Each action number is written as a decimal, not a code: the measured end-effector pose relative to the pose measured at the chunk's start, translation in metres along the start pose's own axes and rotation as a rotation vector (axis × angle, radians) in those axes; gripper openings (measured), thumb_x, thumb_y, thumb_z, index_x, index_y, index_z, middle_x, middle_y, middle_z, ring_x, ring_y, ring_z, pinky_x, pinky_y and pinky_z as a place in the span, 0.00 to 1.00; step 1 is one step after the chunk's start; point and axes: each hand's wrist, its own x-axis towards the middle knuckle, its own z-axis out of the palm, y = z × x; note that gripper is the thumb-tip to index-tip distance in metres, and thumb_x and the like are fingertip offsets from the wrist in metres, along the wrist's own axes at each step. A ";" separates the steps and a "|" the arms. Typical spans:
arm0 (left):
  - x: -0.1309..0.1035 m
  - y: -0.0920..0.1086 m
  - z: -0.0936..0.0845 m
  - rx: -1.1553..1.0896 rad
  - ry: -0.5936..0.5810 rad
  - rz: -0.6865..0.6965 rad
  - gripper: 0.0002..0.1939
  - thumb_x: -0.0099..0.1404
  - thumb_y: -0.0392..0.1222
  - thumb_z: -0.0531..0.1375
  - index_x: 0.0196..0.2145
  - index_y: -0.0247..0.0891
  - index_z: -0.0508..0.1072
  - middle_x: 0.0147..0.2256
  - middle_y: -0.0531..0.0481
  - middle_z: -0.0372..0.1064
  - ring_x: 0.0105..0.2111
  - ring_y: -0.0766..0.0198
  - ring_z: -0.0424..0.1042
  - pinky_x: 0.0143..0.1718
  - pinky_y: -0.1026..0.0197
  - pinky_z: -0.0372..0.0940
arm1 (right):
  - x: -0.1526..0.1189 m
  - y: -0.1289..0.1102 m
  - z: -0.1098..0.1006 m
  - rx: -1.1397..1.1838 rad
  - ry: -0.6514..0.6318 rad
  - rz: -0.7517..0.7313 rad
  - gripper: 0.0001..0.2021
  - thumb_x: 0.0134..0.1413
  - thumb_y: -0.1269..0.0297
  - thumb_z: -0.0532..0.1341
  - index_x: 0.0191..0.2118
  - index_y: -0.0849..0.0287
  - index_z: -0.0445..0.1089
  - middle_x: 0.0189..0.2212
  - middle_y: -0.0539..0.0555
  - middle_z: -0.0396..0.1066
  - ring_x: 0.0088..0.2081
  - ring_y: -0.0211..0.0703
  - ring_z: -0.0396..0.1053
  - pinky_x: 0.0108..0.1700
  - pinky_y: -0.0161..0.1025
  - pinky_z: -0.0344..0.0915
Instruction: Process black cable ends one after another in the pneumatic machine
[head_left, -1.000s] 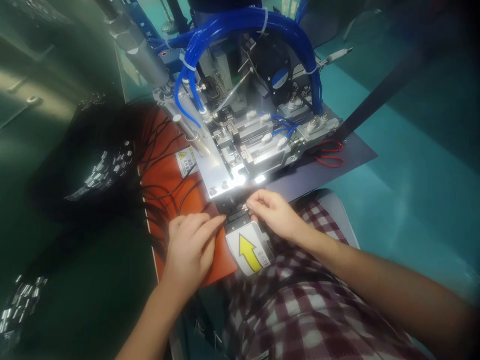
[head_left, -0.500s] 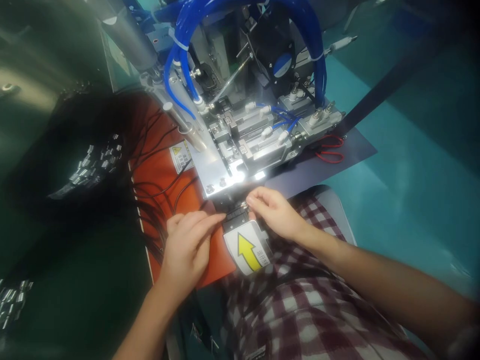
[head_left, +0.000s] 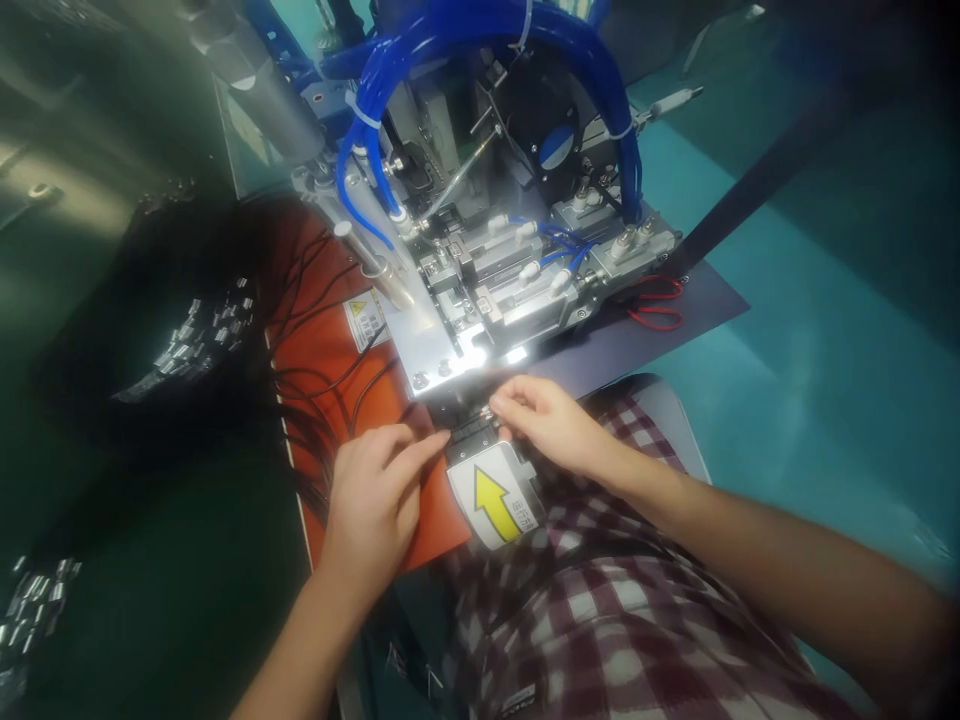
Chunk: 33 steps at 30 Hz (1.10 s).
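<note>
Below the machine's bright metal plate [head_left: 435,345] sits a small black fixture [head_left: 472,432] with a narrow slot. My left hand [head_left: 375,490] lies at its left side, the index finger stretched out to the fixture's edge and the other fingers loosely bent, holding nothing I can see. On the other side, my right hand [head_left: 551,425] is closed in a pinch over the fixture's right end. A tiny shiny bit shows at those fingertips, but what they hold is hidden. A white label with a yellow arrow [head_left: 491,500] covers the part nearest me.
Blue air hoses [head_left: 487,30] arch over metal cylinders [head_left: 525,290]. Black cables [head_left: 307,400] cross the orange base [head_left: 375,395] at left. Red-handled scissors [head_left: 656,305] lie at the right. Several shiny metal pieces [head_left: 202,335] lie on a dark surface farther left.
The view has shifted slightly, so the machine's upper parts and the metal pieces sit a little differently in frame. Both hands stay at the fixture in nearly the same pose.
</note>
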 end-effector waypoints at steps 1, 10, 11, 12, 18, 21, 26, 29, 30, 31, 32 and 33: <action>0.000 0.000 -0.001 -0.006 0.002 -0.002 0.15 0.65 0.28 0.53 0.44 0.38 0.75 0.36 0.46 0.68 0.37 0.59 0.69 0.37 0.56 0.60 | 0.000 0.000 0.000 0.005 -0.002 -0.004 0.09 0.60 0.62 0.56 0.29 0.59 0.65 0.21 0.48 0.70 0.25 0.37 0.66 0.29 0.34 0.60; 0.003 0.002 0.002 -0.006 0.039 0.023 0.16 0.65 0.29 0.51 0.43 0.38 0.76 0.36 0.46 0.70 0.37 0.59 0.69 0.39 0.56 0.61 | 0.000 0.001 0.000 0.031 0.002 -0.032 0.09 0.59 0.63 0.57 0.29 0.60 0.65 0.21 0.47 0.69 0.26 0.37 0.68 0.31 0.34 0.61; 0.003 0.002 0.002 0.003 0.034 0.021 0.16 0.65 0.29 0.51 0.43 0.38 0.75 0.35 0.46 0.70 0.37 0.59 0.69 0.38 0.56 0.60 | 0.000 0.001 0.000 0.027 0.001 -0.039 0.09 0.59 0.63 0.57 0.29 0.60 0.65 0.21 0.47 0.69 0.26 0.37 0.69 0.31 0.34 0.61; 0.003 0.003 0.002 0.010 0.024 0.014 0.16 0.65 0.29 0.51 0.43 0.38 0.75 0.35 0.46 0.69 0.36 0.59 0.68 0.38 0.57 0.60 | 0.000 0.001 0.001 0.023 0.000 -0.046 0.09 0.60 0.62 0.57 0.29 0.59 0.65 0.21 0.47 0.69 0.26 0.37 0.69 0.31 0.34 0.61; -0.001 -0.003 -0.008 -0.015 -0.091 -0.043 0.16 0.67 0.31 0.52 0.47 0.44 0.73 0.37 0.49 0.70 0.38 0.59 0.69 0.43 0.53 0.56 | 0.002 0.004 0.000 0.003 -0.005 -0.063 0.09 0.60 0.62 0.57 0.30 0.60 0.65 0.21 0.48 0.69 0.26 0.37 0.67 0.32 0.35 0.61; -0.006 -0.008 -0.013 -0.044 -0.111 -0.051 0.13 0.67 0.31 0.53 0.46 0.42 0.70 0.38 0.49 0.72 0.40 0.59 0.70 0.47 0.50 0.54 | 0.002 0.005 -0.001 -0.006 -0.006 -0.068 0.09 0.60 0.62 0.57 0.30 0.59 0.65 0.22 0.49 0.70 0.27 0.38 0.67 0.33 0.36 0.61; -0.007 -0.015 -0.016 -0.077 -0.030 0.034 0.11 0.65 0.29 0.54 0.43 0.39 0.71 0.38 0.47 0.74 0.40 0.58 0.70 0.44 0.55 0.61 | 0.000 0.002 -0.001 -0.013 -0.003 -0.051 0.09 0.60 0.63 0.56 0.30 0.60 0.65 0.21 0.48 0.69 0.28 0.38 0.69 0.32 0.35 0.61; -0.004 -0.016 -0.017 0.004 -0.014 0.139 0.12 0.65 0.27 0.53 0.44 0.37 0.71 0.38 0.45 0.73 0.39 0.58 0.70 0.40 0.55 0.63 | 0.000 0.000 -0.002 -0.021 -0.002 -0.045 0.09 0.60 0.63 0.56 0.30 0.60 0.65 0.21 0.48 0.70 0.28 0.38 0.70 0.32 0.35 0.61; -0.003 -0.016 -0.017 0.032 -0.016 0.164 0.12 0.65 0.27 0.53 0.44 0.36 0.70 0.37 0.44 0.73 0.38 0.58 0.70 0.39 0.55 0.63 | 0.000 0.000 -0.002 -0.025 -0.001 -0.043 0.09 0.60 0.64 0.57 0.30 0.60 0.65 0.21 0.48 0.70 0.28 0.38 0.70 0.33 0.35 0.61; -0.002 -0.015 -0.017 0.052 -0.020 0.179 0.13 0.65 0.27 0.52 0.44 0.35 0.70 0.37 0.44 0.73 0.37 0.58 0.70 0.37 0.56 0.63 | 0.000 0.000 -0.002 -0.026 -0.001 -0.043 0.08 0.60 0.64 0.57 0.30 0.60 0.65 0.22 0.48 0.70 0.28 0.38 0.70 0.33 0.35 0.61; -0.002 -0.015 -0.016 0.060 -0.021 0.186 0.13 0.65 0.26 0.52 0.44 0.35 0.70 0.37 0.44 0.73 0.37 0.58 0.69 0.36 0.56 0.63 | 0.000 0.001 -0.002 -0.023 -0.001 -0.044 0.08 0.60 0.64 0.57 0.30 0.60 0.66 0.22 0.48 0.70 0.28 0.39 0.71 0.33 0.35 0.62; -0.002 -0.015 -0.016 0.056 -0.023 0.186 0.13 0.65 0.26 0.52 0.44 0.34 0.70 0.37 0.43 0.72 0.36 0.58 0.69 0.36 0.56 0.64 | 0.001 0.002 -0.002 -0.017 -0.002 -0.046 0.08 0.60 0.64 0.57 0.30 0.60 0.66 0.21 0.48 0.70 0.29 0.39 0.71 0.33 0.35 0.62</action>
